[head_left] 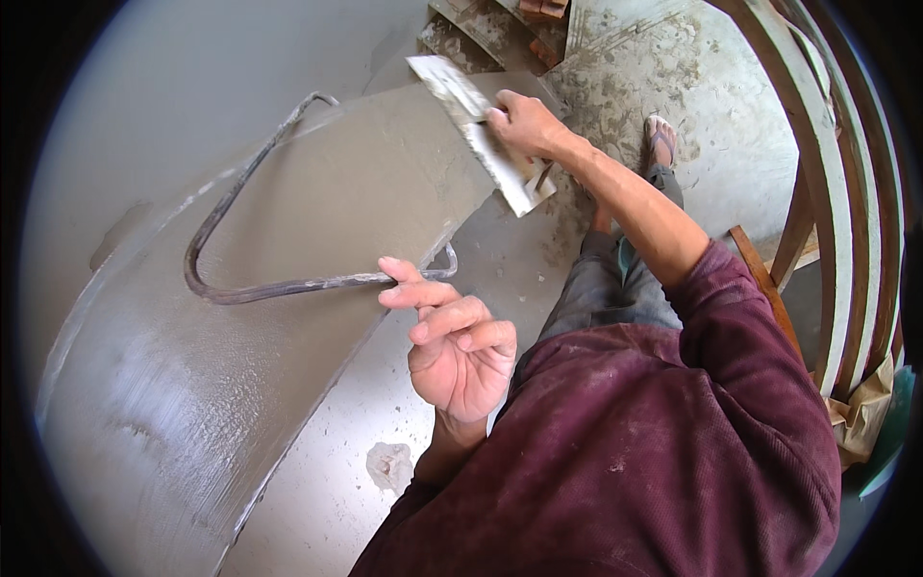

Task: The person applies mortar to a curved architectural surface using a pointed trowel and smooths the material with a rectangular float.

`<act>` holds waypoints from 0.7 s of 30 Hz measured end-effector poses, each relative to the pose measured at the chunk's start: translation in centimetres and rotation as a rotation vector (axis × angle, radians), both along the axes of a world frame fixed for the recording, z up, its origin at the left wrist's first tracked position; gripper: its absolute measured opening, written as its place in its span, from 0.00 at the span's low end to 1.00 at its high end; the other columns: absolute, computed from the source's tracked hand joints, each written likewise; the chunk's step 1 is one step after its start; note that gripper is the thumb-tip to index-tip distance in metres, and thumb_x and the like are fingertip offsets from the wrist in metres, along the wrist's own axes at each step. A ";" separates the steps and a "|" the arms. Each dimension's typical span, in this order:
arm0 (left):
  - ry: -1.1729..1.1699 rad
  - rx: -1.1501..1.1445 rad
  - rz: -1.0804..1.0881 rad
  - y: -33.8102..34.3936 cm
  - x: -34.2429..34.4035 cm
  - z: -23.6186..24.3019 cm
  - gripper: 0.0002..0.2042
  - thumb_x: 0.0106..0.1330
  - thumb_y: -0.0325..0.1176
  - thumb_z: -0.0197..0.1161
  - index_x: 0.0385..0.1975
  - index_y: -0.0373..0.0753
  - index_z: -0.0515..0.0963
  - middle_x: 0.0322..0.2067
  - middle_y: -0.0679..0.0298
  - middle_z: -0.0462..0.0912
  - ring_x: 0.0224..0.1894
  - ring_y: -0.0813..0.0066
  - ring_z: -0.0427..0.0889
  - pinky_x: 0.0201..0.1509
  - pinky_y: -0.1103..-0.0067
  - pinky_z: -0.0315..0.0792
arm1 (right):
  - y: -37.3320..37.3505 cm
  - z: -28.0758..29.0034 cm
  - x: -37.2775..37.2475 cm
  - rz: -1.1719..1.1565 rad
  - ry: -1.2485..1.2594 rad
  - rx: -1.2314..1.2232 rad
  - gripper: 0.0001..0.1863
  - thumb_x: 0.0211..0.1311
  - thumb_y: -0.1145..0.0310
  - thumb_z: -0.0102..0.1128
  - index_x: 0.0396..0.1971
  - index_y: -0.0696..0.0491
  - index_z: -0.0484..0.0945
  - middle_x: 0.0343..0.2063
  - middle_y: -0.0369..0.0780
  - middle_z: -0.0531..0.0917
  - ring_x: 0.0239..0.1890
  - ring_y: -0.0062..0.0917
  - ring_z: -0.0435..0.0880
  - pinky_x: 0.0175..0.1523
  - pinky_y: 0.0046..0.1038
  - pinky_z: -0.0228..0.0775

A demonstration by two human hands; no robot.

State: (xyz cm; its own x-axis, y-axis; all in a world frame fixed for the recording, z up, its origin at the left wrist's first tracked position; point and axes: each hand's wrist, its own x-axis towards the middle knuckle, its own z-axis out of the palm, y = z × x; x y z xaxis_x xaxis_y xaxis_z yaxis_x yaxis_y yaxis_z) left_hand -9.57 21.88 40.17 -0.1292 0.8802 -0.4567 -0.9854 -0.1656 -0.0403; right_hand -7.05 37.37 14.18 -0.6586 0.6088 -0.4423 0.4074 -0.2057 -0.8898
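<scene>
A flat plastering trowel [444,88] with a pale, plaster-smeared blade is gripped in my right hand [524,125], its blade tilted near the upper end of a smooth grey plastered surface [332,197]. My left hand [461,356] is raised palm up with its fingers apart and loosely curled, holding nothing. Its index finger overlaps a bent dark metal bar [200,240]; I cannot tell whether they touch. The bar loops over the curved plastered surface, its hooked end just beyond my fingers. Wet-looking streaks shine on the lower left of the surface.
Curved wooden pieces [817,144] stand along the right side, with crumpled brown paper [860,413] beneath. Dirty steps [466,38] with bricks [543,8] lie at the top. A splotch [389,466] marks the pale floor below. My sandaled foot [661,135] rests on stained concrete.
</scene>
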 end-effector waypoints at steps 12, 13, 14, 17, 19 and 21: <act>-0.007 0.010 -0.055 -0.3 -0.5 0.0 0.18 0.77 0.33 0.44 0.61 0.60 0.71 0.50 0.88 0.82 0.42 0.91 0.80 0.47 0.83 0.64 | -0.1 12.5 1.6 -0.083 0.225 0.180 0.14 0.70 0.64 0.44 0.40 0.61 0.71 0.24 0.54 0.80 0.31 0.48 0.82 0.42 0.46 0.69; -0.010 0.019 -0.061 -0.2 -0.5 0.0 0.18 0.77 0.33 0.44 0.62 0.60 0.71 0.50 0.87 0.82 0.42 0.91 0.80 0.47 0.83 0.64 | -0.2 12.5 1.3 -0.078 0.219 0.211 0.14 0.70 0.65 0.44 0.39 0.61 0.72 0.24 0.54 0.80 0.31 0.48 0.82 0.42 0.47 0.70; -0.018 0.027 -0.058 -0.4 -0.7 0.0 0.18 0.78 0.34 0.43 0.62 0.60 0.70 0.50 0.87 0.82 0.42 0.91 0.80 0.48 0.83 0.64 | -0.8 12.3 0.8 -0.066 0.219 0.233 0.14 0.69 0.65 0.44 0.38 0.61 0.73 0.23 0.53 0.80 0.31 0.48 0.82 0.42 0.47 0.70; -0.069 0.080 -0.059 -0.5 -0.8 -0.3 0.18 0.78 0.35 0.42 0.63 0.61 0.69 0.50 0.87 0.82 0.43 0.91 0.80 0.48 0.83 0.64 | -1.1 11.3 0.9 -0.040 0.174 0.186 0.14 0.69 0.67 0.43 0.41 0.59 0.76 0.23 0.52 0.81 0.28 0.44 0.83 0.41 0.44 0.74; -0.053 0.072 -0.060 -0.9 -0.8 -0.3 0.18 0.78 0.35 0.42 0.63 0.61 0.69 0.50 0.87 0.82 0.43 0.91 0.80 0.48 0.83 0.64 | -1.2 9.7 1.1 -0.011 0.076 0.034 0.16 0.68 0.67 0.43 0.45 0.59 0.77 0.24 0.53 0.82 0.27 0.42 0.84 0.41 0.42 0.76; -0.028 0.057 -0.058 -0.7 -0.8 -0.2 0.18 0.78 0.35 0.43 0.63 0.61 0.70 0.50 0.87 0.82 0.43 0.92 0.80 0.48 0.83 0.65 | -1.1 5.2 1.1 0.010 0.010 0.053 0.18 0.67 0.65 0.41 0.44 0.59 0.78 0.29 0.53 0.83 0.33 0.41 0.85 0.47 0.43 0.75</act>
